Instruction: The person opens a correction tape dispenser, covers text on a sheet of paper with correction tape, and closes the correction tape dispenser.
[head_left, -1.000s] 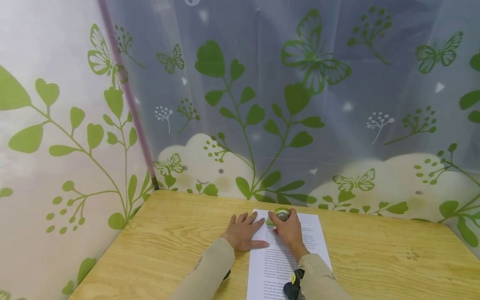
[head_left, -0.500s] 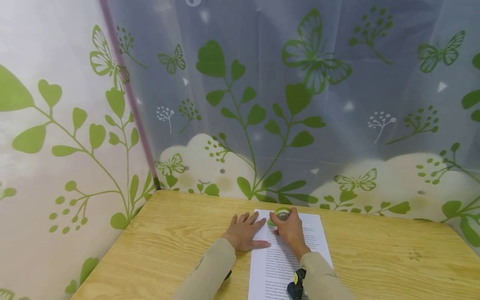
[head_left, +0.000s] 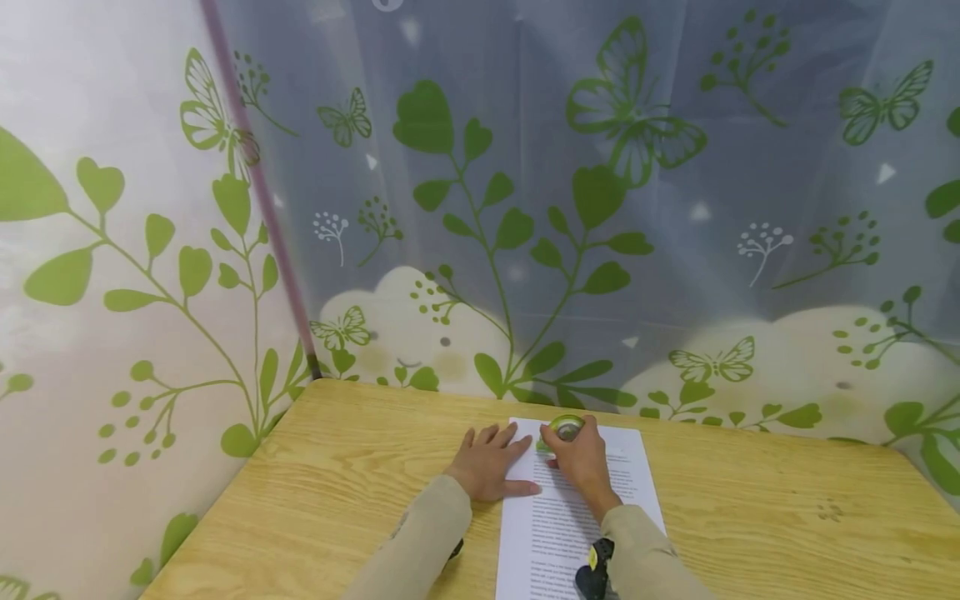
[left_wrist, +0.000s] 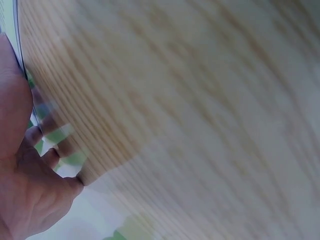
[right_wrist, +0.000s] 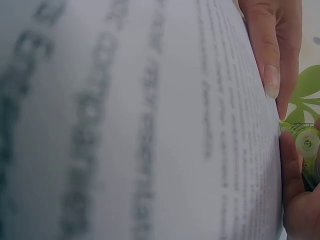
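Over printed sheet (head_left: 566,521) we have rounded green tool (head_left: 566,427), pale disc (right_wrist: 306,143) inside, right fingers (head_left: 590,430) clamped on it; left fingers (head_left: 518,448) spread

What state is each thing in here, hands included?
White printed paper sheet, flat on the light wooden table, text side up.
Small round green dispenser, held in the bare right hand; contact with the sheet unclear.
Bare left hand, spread, resting across the sheet's left edge.
Right hand, gripping the dispenser.
Grey curtain with green leaf print, hanging behind the table.
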